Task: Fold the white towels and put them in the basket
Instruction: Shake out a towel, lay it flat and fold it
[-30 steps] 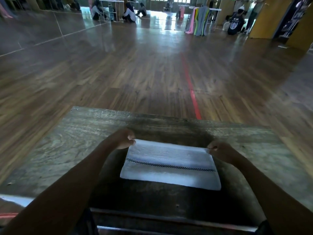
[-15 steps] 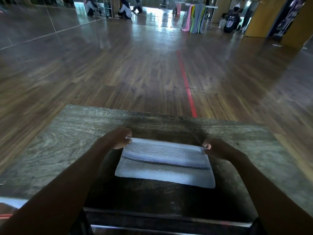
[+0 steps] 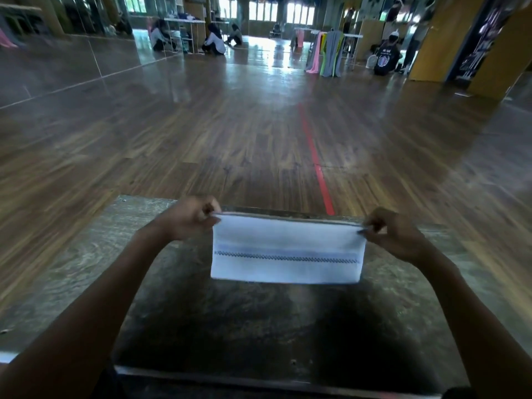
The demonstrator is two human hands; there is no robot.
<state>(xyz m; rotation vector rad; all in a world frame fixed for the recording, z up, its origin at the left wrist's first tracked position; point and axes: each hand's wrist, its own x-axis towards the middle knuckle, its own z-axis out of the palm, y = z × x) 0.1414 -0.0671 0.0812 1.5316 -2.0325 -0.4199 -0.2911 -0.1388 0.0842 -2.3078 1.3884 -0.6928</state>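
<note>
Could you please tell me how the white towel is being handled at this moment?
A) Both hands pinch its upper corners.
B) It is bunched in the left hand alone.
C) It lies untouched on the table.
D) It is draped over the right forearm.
A: the left hand and the right hand each pinch an upper corner of the white towel, which hangs stretched between them.

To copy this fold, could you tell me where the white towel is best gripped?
At its top corners, one hand from each side, as the left hand and right hand pinch it: the towel is wide and limp, so corner grips likely keep it hanging flat.
</note>
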